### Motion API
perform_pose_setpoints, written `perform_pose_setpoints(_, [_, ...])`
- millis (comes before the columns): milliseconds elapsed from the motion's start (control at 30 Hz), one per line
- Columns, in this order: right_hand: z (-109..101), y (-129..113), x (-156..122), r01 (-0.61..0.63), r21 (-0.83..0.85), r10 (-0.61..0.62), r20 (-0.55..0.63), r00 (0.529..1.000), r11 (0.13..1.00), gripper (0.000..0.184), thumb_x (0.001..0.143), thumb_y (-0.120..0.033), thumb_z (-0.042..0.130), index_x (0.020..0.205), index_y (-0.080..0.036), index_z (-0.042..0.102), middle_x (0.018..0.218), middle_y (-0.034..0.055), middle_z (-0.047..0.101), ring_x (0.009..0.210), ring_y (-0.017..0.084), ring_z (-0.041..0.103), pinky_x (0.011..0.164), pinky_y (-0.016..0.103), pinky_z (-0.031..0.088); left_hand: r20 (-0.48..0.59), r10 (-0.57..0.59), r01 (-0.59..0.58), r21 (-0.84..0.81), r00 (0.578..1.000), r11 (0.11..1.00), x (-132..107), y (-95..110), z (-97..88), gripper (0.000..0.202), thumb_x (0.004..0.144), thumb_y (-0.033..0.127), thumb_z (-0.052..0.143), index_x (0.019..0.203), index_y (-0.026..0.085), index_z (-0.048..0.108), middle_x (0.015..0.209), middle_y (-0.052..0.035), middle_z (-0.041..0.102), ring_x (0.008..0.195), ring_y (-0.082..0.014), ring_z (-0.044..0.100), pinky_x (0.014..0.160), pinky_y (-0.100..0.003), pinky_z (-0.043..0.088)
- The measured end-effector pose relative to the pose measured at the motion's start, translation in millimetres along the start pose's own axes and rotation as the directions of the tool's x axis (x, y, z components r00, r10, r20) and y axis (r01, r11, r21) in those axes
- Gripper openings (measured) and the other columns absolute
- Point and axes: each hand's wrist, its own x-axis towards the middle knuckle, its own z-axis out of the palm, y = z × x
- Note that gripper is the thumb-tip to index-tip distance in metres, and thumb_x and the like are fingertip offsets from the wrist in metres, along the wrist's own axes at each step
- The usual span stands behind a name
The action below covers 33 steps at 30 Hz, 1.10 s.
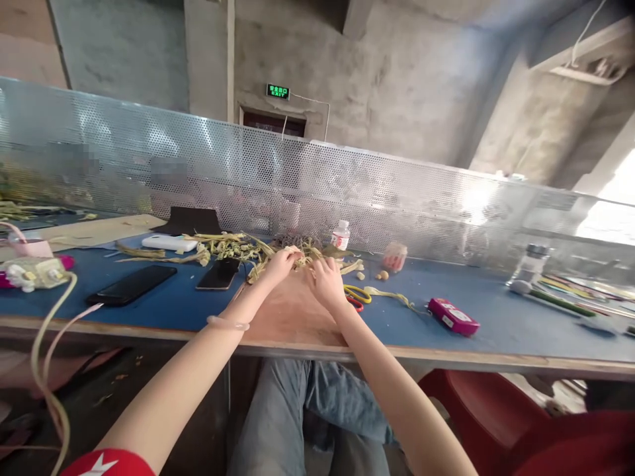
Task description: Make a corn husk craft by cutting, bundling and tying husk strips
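Note:
Both my hands are over the far part of a brown board (292, 311) at the table's front. My left hand (280, 264) is closed, its fingertips pinching pale yellow dried plant strips (300, 262). Close to its right, my right hand (327, 280) has its fingers curled down at the same strips; its fingertips are partly hidden. Behind the hands lies a darker tangle of dried stems (297, 242). More yellowish dried stalks (233, 247) are heaped to the left. Yellow-handled scissors (358, 293) lie right of my right wrist, with a red-orange handle (355, 304) beside them.
On the blue table (397, 330) lie a black phone (133, 285), a smaller phone (218, 274), a white power bank (169, 242) and a purple box (453, 316). A small bottle (340, 235) stands before the perforated metal screen (421, 211). A power strip (34, 274) and cables are left.

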Motion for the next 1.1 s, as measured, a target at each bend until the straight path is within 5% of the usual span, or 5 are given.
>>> perform_pose_setpoints(167, [12.0,-3.1,-2.3,0.042,0.034,-0.046,0.119,0.992,0.999,0.018,0.092,-0.026,0.041,0.085,-0.021,0.057,0.077,0.0072,0.061,0.081,0.022,0.054,0.070,0.028,0.040,0.043,0.002,-0.003,0.007,0.999,1.000,-0.1,2.3,1.3,0.024,0.085,0.032,0.043,0.069,0.017,0.054,0.065,0.0005,0.052,0.068,-0.0158,0.049,0.069,-0.026,0.038])
perform_pose_setpoints(333, [9.2,-4.6,-6.7,-0.001,0.116,-0.016,0.147,0.989,0.993,0.019,0.091,-0.023,0.039,0.097,-0.022,0.057,0.087,0.0072,0.065,0.080,0.021,0.059,0.066,0.026,0.041,0.059,-0.024,0.025,-0.023,0.998,0.999,-0.5,4.1,2.1,0.026,0.084,0.031,0.044,0.063,0.018,0.050,0.055,0.0031,0.043,0.059,-0.0142,0.045,0.061,-0.025,0.036])
perform_pose_setpoints(600, [8.2,-2.5,-4.9,-0.093,0.291,0.049,0.157,0.986,0.952,0.025,0.089,-0.027,0.038,0.091,-0.017,0.061,0.073,0.0033,0.066,0.063,0.016,0.059,0.060,0.023,0.043,0.088,-0.068,0.074,-0.073,0.994,0.995,-2.5,9.0,2.6,0.026,0.085,0.030,0.043,0.063,0.018,0.047,0.050,0.0054,0.037,0.047,-0.0107,0.037,0.052,-0.023,0.032])
perform_pose_setpoints(900, [8.3,-2.5,-10.3,-0.130,0.281,0.088,0.154,0.984,0.951,0.022,0.089,-0.025,0.038,0.097,-0.019,0.058,0.085,0.0083,0.067,0.075,0.021,0.062,0.067,0.029,0.043,0.127,-0.098,0.116,-0.143,0.987,0.983,-4.4,5.9,5.2,0.030,0.085,0.040,0.044,0.064,0.019,0.045,0.048,0.0064,0.034,0.043,-0.0099,0.036,0.047,-0.022,0.030])
perform_pose_setpoints(1100, [7.2,-8.5,-10.4,-0.109,0.255,0.067,0.169,0.983,0.961,0.019,0.090,-0.026,0.037,0.098,-0.020,0.053,0.075,0.0051,0.064,0.065,0.020,0.060,0.061,0.027,0.042,0.131,-0.109,0.129,-0.152,0.985,0.980,-4.5,8.6,6.2,0.028,0.086,0.038,0.042,0.066,0.019,0.044,0.049,0.0062,0.036,0.043,-0.0099,0.038,0.045,-0.022,0.030])
